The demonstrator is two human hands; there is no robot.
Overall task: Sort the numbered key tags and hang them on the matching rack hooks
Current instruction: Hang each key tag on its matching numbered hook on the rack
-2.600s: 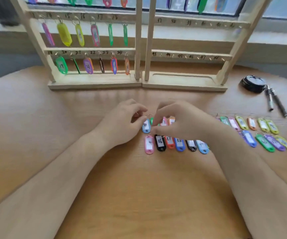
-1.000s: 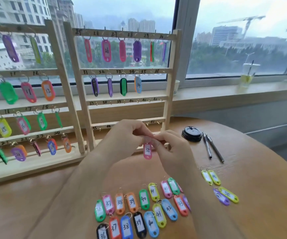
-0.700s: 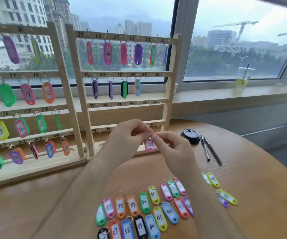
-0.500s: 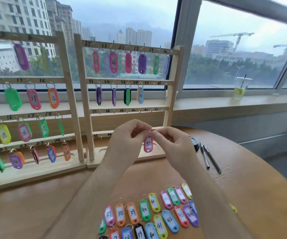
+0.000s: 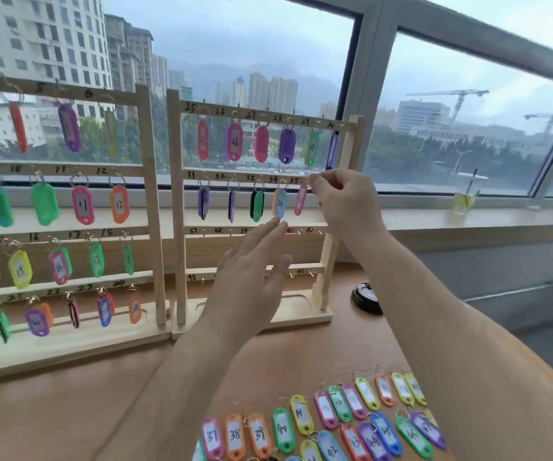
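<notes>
The left hand (image 5: 252, 277) hovers empty, fingers straight and spread, down-left of the pinch, likely ready to steady. The pink tag (image 5: 300, 200) dangles just beneath the right hand (image 5: 345, 202), which pinches its ring against the rack (image 5: 174, 194) at hook 35.

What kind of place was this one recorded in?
Probably an upper-floor office or workroom in a city: a large window looks out on towers and cranes, a drink cup stands on the sill, and wooden key-tag racks stand on a wooden table.
</notes>
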